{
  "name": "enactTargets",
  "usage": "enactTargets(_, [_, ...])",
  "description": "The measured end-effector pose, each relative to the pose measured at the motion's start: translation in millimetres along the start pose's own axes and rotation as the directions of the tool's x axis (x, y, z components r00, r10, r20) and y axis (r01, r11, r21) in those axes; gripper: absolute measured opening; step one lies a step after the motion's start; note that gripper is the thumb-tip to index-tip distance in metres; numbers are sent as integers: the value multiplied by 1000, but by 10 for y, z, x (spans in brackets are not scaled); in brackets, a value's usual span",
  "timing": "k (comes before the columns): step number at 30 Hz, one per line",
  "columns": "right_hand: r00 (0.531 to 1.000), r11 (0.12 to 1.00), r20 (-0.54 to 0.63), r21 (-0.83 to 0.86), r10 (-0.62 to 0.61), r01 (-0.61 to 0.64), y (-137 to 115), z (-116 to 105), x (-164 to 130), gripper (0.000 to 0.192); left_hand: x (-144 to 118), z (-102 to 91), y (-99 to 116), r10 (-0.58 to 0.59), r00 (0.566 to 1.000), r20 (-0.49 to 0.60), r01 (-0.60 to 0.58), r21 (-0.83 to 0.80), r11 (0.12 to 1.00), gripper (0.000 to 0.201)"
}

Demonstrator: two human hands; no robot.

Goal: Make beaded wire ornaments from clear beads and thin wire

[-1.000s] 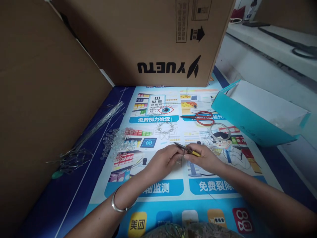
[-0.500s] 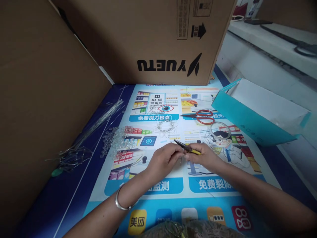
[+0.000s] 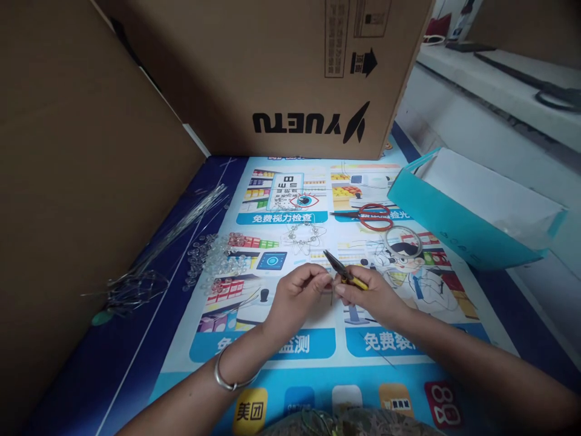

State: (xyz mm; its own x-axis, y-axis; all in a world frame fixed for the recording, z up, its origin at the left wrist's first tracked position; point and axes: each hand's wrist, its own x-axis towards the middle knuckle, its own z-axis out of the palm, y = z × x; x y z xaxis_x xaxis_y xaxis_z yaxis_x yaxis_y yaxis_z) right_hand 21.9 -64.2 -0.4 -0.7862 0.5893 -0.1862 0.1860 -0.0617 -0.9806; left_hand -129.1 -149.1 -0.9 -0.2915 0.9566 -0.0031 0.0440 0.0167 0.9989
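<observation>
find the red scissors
The scissors lie right of centre in the head view, left of the teal box, next to the ring and beyond the right hand.

A craft worktable, judging by clear beads, wires, pliers and red-handled scissors.

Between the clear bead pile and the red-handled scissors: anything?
Yes, head view: a beaded wire ring lies between the clear bead pile and the red-handled scissors, on the printed sheet.

Beads, scissors on printed tabletop
</observation>
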Motion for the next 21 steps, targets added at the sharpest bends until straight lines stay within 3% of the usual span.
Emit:
enactTargets(2, [995,967,-14,-237,-101,95,-16,-70,6,22,18,-36,36,15,998,-56,-15,-6,1000,17])
enactTargets(4, [978,866,-10,-467,-206,178,-16,-146,13,24,43,-79,68,34,993,-110,-35,-5,999,17])
enactTargets(8, [946,658,42,-709,-320,254,28,-246,23,27,84,-159,78,105,977,-187,-94,69,993,17])
enactTargets(12, [939,556,54,-794,-339,246,49,-263,22,26,89,-223,36,229,952,-204,-175,253,951,15])
enactTargets(16, [941,547,61,-800,-334,246,28,-251,17,25,83,-267,15,318,934,-162,-237,384,892,15])
enactTargets(19, [936,522,79,-812,-342,259,19,-238,10,24,83,-270,16,340,931,-137,-255,423,870,17])
enactTargets(21, [925,450,86,-854,-371,260,16,-225,1,25,84,-258,13,325,935,-143,-239,424,873,16])
